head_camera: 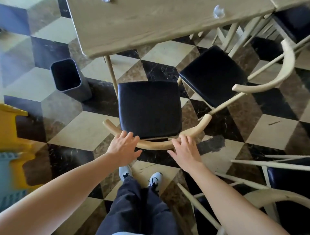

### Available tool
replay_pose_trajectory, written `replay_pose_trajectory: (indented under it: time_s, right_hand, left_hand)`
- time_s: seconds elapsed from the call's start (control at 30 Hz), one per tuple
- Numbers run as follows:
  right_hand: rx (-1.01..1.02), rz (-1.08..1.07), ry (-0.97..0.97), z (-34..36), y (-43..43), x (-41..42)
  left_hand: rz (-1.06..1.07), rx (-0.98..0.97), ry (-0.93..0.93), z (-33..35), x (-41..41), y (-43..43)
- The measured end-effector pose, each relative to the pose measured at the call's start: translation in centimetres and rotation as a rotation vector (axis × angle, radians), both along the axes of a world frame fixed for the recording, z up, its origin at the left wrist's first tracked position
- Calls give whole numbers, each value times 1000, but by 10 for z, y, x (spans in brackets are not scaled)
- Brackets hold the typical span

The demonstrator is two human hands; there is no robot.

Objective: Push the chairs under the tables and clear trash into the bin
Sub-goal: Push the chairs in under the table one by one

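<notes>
A chair with a dark cushioned seat [149,109] and a curved pale wooden backrest [154,145] stands just in front of me, its seat short of the wooden table [151,25]. My left hand [123,147] rests flat on the left part of the backrest, fingers spread. My right hand [185,151] lies on the right part of the backrest, fingers apart and slightly curled over the rail. A second chair [213,75] stands angled to the right. A dark grey bin [70,78] stands on the floor left of the table leg. A crumpled clear wrapper [218,11] lies on the table.
A yellow object [18,134] and a pale blue basket [8,176] sit at the left edge. More chairs stand at the lower right [285,176] and upper right [293,21]. A small scrap [106,1] lies at the table's far edge. The floor is patterned tile.
</notes>
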State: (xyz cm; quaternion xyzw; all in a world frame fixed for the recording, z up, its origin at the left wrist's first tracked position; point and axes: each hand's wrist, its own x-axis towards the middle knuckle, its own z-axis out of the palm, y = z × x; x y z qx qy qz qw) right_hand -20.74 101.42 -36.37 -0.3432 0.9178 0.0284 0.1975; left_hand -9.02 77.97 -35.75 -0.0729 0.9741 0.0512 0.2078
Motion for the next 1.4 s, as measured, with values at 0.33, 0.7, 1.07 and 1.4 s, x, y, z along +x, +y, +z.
replay_pose_trajectory:
  time_s: [0.33,0.7,1.07,1.4]
  right_hand:
    - [-140,227,68,-62,6,-34]
    - [-321,341,238,-80,7,-48]
    - [-356,356,294,-83,-11,-76]
    - [-431,397,300,-90,-33,-114]
  left_hand:
    - [-148,6,66,-56,-13,-19]
    - [-249,38,307,-87,-20,-32]
    - [-227,56,569,-94,-41,-44]
    - [-219,56,591,-93,-74,-67]
